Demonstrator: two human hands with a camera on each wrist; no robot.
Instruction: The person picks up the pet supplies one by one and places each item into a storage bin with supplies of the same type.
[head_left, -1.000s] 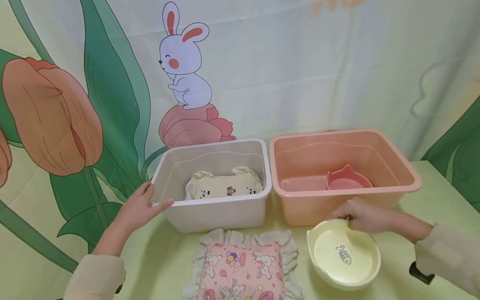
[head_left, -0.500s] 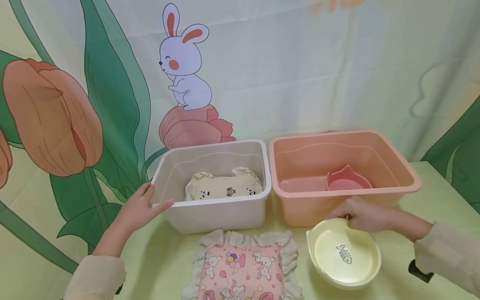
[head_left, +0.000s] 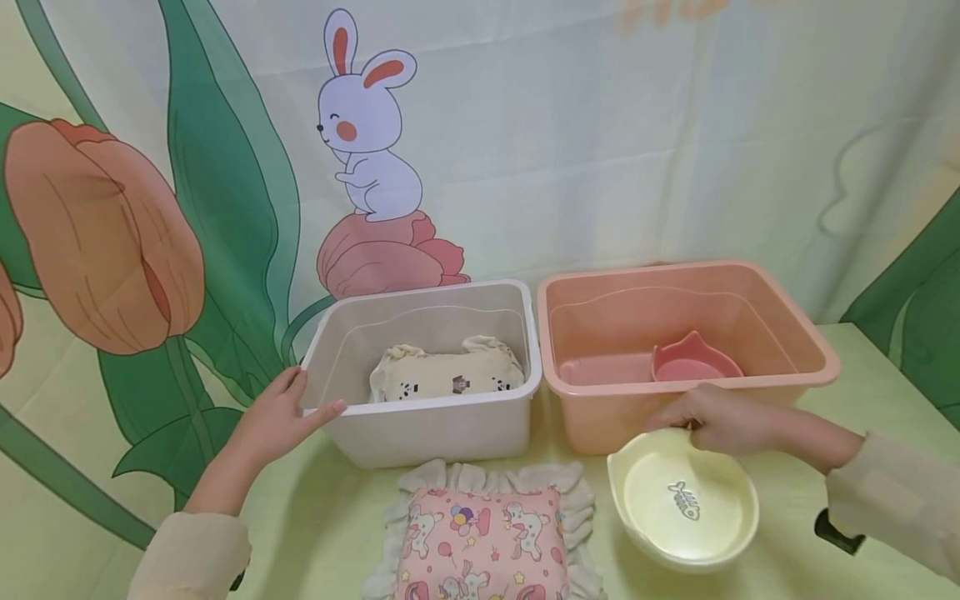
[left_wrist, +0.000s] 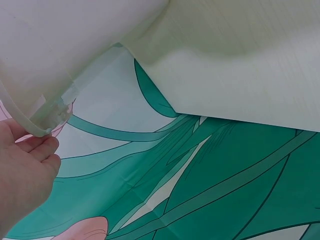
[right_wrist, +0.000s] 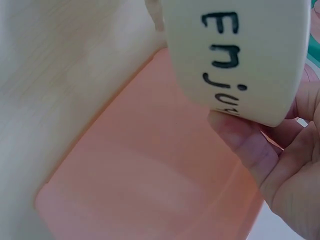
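Observation:
In the head view my right hand (head_left: 731, 421) pinches the far rim of a pale yellow bowl (head_left: 684, 504), which tilts its inside towards me and shows a fishbone print. Dark lettering runs down the bowl's outer wall (right_wrist: 225, 55) in the right wrist view, with the thumb pressed on that wall. My left hand (head_left: 273, 421) grips the near left corner of a white plastic bin (head_left: 435, 433); in the left wrist view its fingers (left_wrist: 42, 147) curl at the rim. A cream cushion (head_left: 442, 372) with dog prints and a ruffle lies inside that bin.
Right of the white bin stands a peach bin (head_left: 750, 385) holding a pink dish (head_left: 696, 362) with pointed edges. A pink unicorn-print cushion (head_left: 483, 542) with a white ruffle lies at the front. Behind hangs a printed curtain (head_left: 562, 150).
The right hand and the yellow bowl have shifted slightly up and to the left. My left hand keeps its grip on the white bin.

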